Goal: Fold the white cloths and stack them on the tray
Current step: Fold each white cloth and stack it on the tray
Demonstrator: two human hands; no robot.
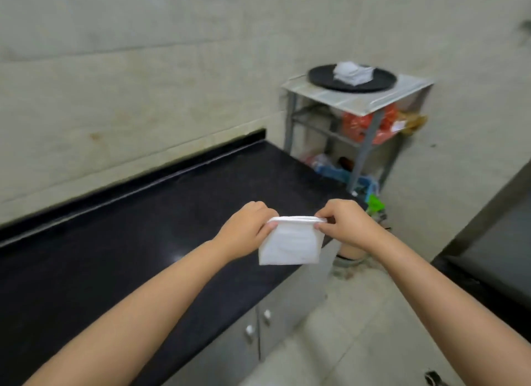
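Observation:
A folded white cloth point(290, 244) hangs in the air above the right end of the black counter point(115, 250). My left hand point(244, 230) pinches its upper left corner and my right hand point(344, 221) pinches its upper right corner. The cloth's folded top edge is stretched between them. At the back right a round black tray point(321, 79) lies on a small metal rack point(402, 91). A stack of folded white cloths point(352, 73) sits on the tray.
The rack's lower shelves hold red packets point(365, 127) and blue and green items point(370, 193). Grey cabinet doors point(258, 328) with knobs are under the counter. A tiled wall runs behind. A dark surface point(494, 247) stands at the right edge across the floor gap.

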